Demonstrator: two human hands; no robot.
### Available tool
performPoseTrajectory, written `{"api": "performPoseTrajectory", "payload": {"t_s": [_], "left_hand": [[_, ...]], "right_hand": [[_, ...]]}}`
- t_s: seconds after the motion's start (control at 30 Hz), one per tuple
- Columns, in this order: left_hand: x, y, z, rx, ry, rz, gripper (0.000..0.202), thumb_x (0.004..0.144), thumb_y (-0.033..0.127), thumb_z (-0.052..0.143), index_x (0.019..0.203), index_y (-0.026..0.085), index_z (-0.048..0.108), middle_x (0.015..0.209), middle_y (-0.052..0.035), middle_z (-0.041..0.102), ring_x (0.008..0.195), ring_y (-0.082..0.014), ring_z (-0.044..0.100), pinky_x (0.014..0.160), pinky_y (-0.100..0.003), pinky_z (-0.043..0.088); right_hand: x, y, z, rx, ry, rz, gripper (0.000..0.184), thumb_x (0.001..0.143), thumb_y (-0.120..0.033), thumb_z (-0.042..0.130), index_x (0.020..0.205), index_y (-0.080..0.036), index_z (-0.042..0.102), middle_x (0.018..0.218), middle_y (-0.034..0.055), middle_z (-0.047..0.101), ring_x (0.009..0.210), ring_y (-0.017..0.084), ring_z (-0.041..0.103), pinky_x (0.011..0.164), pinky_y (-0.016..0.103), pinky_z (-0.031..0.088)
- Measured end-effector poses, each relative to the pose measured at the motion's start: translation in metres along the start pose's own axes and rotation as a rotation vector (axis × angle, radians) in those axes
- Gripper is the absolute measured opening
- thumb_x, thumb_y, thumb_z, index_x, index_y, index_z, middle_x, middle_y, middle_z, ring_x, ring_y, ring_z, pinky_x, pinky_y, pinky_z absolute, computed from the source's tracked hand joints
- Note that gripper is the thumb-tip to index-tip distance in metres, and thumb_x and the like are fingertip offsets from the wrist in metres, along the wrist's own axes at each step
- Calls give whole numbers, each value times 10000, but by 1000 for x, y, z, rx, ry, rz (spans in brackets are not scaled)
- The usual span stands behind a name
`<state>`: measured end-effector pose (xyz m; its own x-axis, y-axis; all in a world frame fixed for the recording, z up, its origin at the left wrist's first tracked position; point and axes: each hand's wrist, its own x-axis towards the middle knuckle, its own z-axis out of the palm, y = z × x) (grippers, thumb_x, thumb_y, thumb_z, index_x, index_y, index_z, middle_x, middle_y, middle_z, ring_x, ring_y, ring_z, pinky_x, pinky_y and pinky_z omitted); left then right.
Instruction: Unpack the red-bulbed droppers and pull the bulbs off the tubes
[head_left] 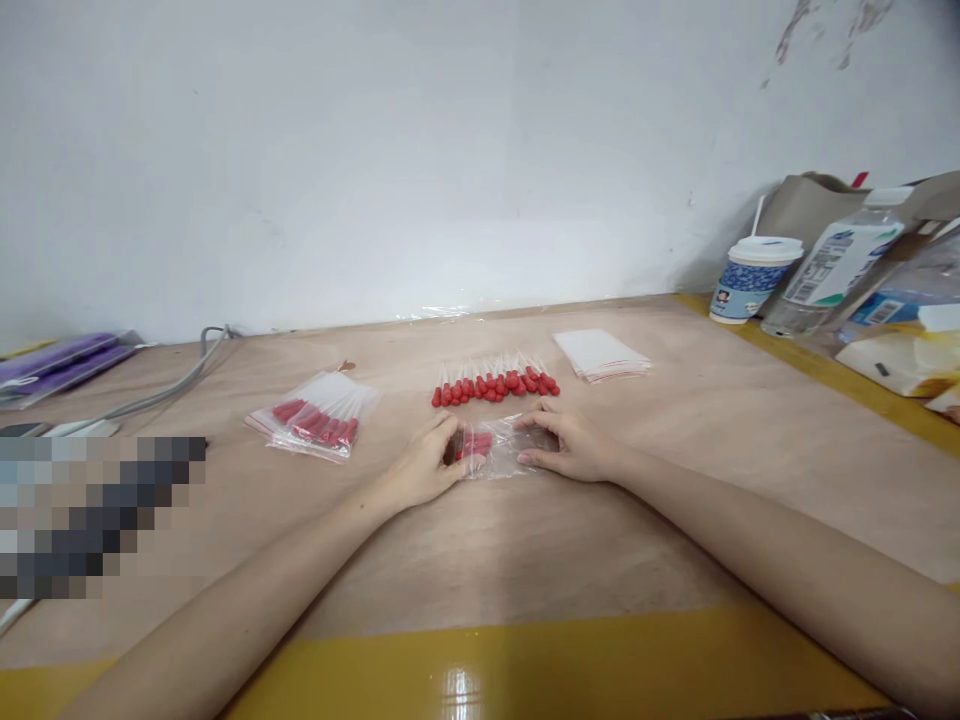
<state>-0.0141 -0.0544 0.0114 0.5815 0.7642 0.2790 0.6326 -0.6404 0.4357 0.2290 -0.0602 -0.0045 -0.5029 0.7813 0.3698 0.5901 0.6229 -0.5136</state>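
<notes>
Between my hands a small clear zip bag (504, 450) lies on the table with a few red-ended pieces (474, 446) inside, toward its left end. My left hand (435, 460) grips the left end, thumb in front and fingers behind. At the right end, my right hand (574, 445) holds the bag between curved fingers and thumb. Just behind is a row of white sticks with red tips (495, 384), red ends toward me. Off to the left, filled clear bags (315, 415) of such sticks lie overlapped. A stack of flat bags (602, 356) sits behind my right hand.
A grey cable (169, 385) and purple packets (64, 362) are at the left, near a blurred-out patch (90, 515). A paper cup (754, 280) with a straw and a plastic bottle (840, 265) stand at the right. Yellow tape (570, 655) edges the table; a wall rises behind.
</notes>
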Motion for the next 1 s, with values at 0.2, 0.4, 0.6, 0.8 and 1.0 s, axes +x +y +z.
{"api": "performPoseTrajectory", "payload": {"t_s": [0.2,0.4,0.6,0.8,1.0], "left_hand": [[-3,0,0,-18,-11,9,199,849,339,444,967,178,449,750,6,516,639,-122,468,601,-249,383],[-5,10,-10,280,-183,33,133,844,289,401,891,176,455,857,-51,522,764,-183,512,689,-312,409],[-9,7,-19,150,-190,-17,279,895,389,306,881,177,486,805,-41,546,714,-163,525,678,-309,427],[-3,-19,-30,-501,-174,-321,407,787,504,505,987,151,544,812,-51,626,673,-135,589,646,-304,503],[-13,-51,-85,-532,-102,-519,393,651,453,676,907,158,635,819,-66,678,678,-153,627,633,-297,536]], "right_hand": [[0,-1,2,9,29,-26,370,757,-371,619,1070,-179,577,960,77,505,861,178,520,748,328,472],[0,1,4,9,26,-57,394,761,-386,614,1096,-184,577,964,79,516,895,186,513,788,338,469],[0,2,4,-9,28,-56,422,740,-433,626,1080,-184,596,996,88,527,922,198,514,819,359,463],[0,0,4,-20,25,-37,395,748,-414,623,1065,-178,606,1008,95,529,952,202,515,847,368,457],[-1,0,4,-21,49,-38,386,748,-427,617,1057,-198,607,1011,86,531,936,199,525,829,377,469]]}}
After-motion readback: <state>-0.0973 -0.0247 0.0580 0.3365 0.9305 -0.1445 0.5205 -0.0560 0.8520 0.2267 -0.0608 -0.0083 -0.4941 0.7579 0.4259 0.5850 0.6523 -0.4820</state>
